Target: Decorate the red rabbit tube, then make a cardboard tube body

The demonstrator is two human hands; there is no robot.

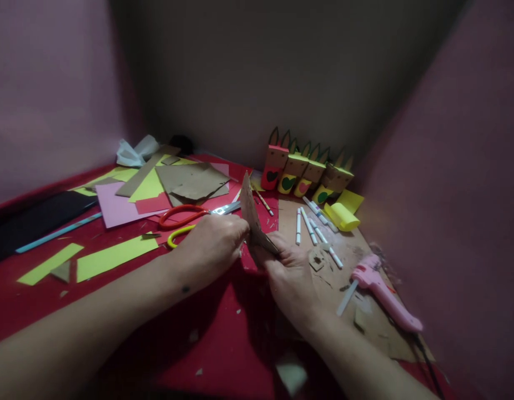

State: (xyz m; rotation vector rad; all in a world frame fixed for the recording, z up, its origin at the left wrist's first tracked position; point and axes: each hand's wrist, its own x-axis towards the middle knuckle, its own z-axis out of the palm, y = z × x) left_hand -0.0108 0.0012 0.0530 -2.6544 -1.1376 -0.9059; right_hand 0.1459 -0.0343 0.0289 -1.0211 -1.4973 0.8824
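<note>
A piece of brown cardboard (pixel 251 210) stands nearly edge-on between my two hands, above the red table (pixel 215 339). My left hand (pixel 217 239) is closed on its left side, fingertips pinched at the edge. My right hand (pixel 290 272) grips its lower right end, with the thumb toward me. Part of the cardboard and several fingers are hidden. Just behind my left hand lie scissors (pixel 184 216) with one red and one yellow handle, their blades pointing right. A pencil (pixel 263 201) rests beyond the cardboard.
Coloured paper and cardboard scraps (pixel 194 180) cover the back left. Cardboard bunny-eared figures with hearts (pixel 288 172) stand at the back right. White markers (pixel 310 228), a yellow paper roll (pixel 344 218) and a corded pink glue gun (pixel 384 289) lie on a cardboard sheet (pixel 400 347). Walls enclose the table.
</note>
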